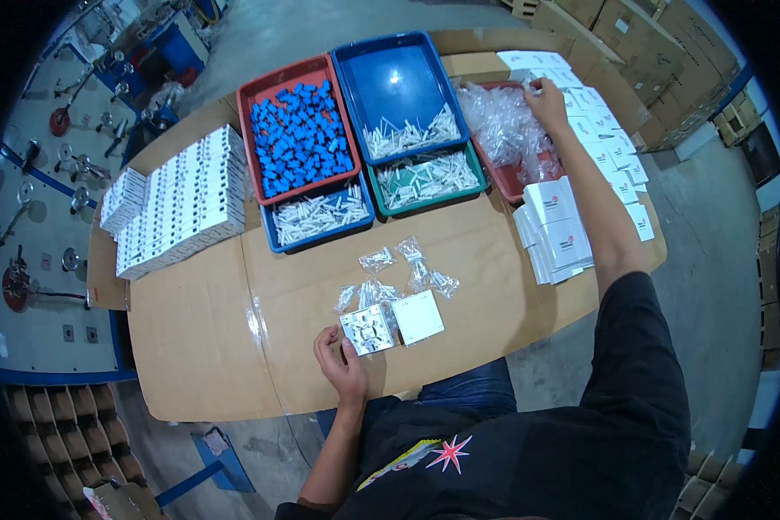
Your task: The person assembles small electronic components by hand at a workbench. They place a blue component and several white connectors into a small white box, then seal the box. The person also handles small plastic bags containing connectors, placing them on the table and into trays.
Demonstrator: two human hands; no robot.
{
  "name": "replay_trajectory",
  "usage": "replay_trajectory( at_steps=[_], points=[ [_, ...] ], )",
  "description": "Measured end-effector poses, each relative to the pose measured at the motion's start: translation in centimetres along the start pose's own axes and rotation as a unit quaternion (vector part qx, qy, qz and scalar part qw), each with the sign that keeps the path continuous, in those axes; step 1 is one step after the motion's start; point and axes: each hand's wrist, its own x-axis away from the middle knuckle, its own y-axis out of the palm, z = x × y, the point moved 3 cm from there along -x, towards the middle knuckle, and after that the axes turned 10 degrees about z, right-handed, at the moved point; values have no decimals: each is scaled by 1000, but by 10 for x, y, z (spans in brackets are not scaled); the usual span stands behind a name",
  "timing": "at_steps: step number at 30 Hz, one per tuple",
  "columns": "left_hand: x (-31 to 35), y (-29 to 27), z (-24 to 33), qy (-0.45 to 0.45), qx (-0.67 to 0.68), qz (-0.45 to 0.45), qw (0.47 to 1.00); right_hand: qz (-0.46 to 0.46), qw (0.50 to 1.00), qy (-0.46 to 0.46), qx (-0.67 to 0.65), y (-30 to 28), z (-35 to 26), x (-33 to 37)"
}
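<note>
My left hand [341, 368] rests at the near left corner of a small open white box [367, 331] with a shiny metallic-looking piece inside. Its thumb touches the box and its fingers are apart. Beside the box lies a flat white square piece [418, 317], perhaps the lid. Small clear bags of white parts [377, 293] lie just beyond both. My right arm stretches to the far right, where my right hand [546, 102] pinches a clear plastic bag [529, 80] over a red tray [504, 186] heaped with clear bags [498, 121].
Stacked white boxes [186, 204] stand at left. Trays hold blue parts [299, 134] and white plugs [321, 217]; a green tray [432, 206] and a blue tray [390, 78] hold more. Folded white cartons [556, 227] lie at right, more white boxes [602, 139] behind my arm.
</note>
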Motion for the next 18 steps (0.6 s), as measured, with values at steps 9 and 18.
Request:
replay_trajectory(
  at_steps=[9, 18],
  points=[
    [-18, 18, 87, -95, 230, -111, 962, -325, 756, 250, -511, -150, -244, 203],
    [0, 6, 127, -26, 201, -89, 975, -307, 723, 282, -551, -188, -317, 335]
  ],
)
